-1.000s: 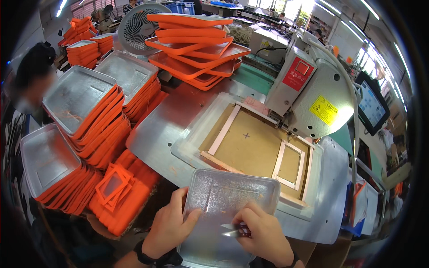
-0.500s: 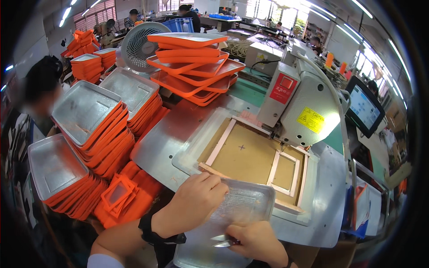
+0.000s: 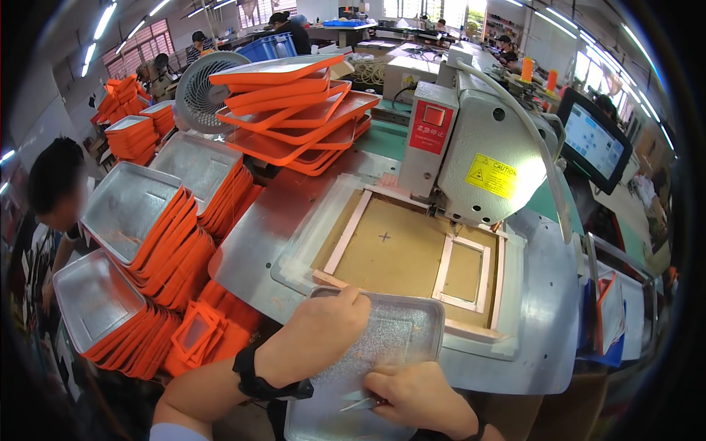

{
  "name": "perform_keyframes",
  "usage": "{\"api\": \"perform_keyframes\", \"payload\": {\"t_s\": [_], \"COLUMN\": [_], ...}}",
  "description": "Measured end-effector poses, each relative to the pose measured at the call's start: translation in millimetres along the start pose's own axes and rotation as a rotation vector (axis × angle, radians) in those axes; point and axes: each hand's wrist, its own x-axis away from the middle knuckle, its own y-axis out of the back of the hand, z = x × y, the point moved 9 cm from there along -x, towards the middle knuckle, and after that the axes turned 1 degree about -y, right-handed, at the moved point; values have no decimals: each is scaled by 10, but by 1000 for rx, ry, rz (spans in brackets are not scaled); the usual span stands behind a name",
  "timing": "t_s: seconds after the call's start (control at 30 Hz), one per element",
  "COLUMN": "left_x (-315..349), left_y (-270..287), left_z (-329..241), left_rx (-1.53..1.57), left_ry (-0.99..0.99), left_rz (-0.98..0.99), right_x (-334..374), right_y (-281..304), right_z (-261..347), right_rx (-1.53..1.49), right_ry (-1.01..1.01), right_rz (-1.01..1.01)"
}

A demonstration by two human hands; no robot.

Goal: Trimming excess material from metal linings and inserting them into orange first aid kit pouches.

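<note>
In front of me a silvery rectangular tray-shaped piece (image 3: 401,320) with a raised rim lies tilted at the near edge of the machine table. My left hand (image 3: 327,331), with a black band at its wrist, is closed at the upper left part of this piece; what its fingertips pinch is hidden. Over the lower right part, my right hand (image 3: 415,393) is closed around small thread snips (image 3: 358,404), their metal blades pointing left above the silvery surface. Just beyond stands a sewing machine head (image 3: 489,158) over a tan template (image 3: 397,242) with pale strips.
Stacks of orange-sided silvery trays (image 3: 132,209) stand on the left, with another leaning pile (image 3: 287,121) behind the table. Small orange frames (image 3: 198,331) lie beside my left forearm. A fan (image 3: 204,92), a touchscreen (image 3: 594,143) and a co-worker (image 3: 59,180) are around the table.
The view has shifted slightly. Both hands stay at the silvery piece, and the snips remain in my right hand. The co-worker at left has come further into view, head bent down.
</note>
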Motion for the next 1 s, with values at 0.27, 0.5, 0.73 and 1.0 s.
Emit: {"api": "perform_keyframes", "payload": {"t_s": [0.27,0.5,0.73,1.0], "left_x": [331,646,524,581], "left_y": [389,590,413,268], "left_z": [314,461,225,220], "left_rx": [200,40,72,-29], "left_ry": [275,445,251,224], "left_rz": [-284,-185,-192,-245], "right_x": [24,31,29,17], "right_y": [-4,44,114,79], "right_z": [9,35,64,83], "right_rx": [6,-43,-61,-30], "right_ry": [19,30,10,-7], "right_rz": [-29,-70,-154,-106]}}
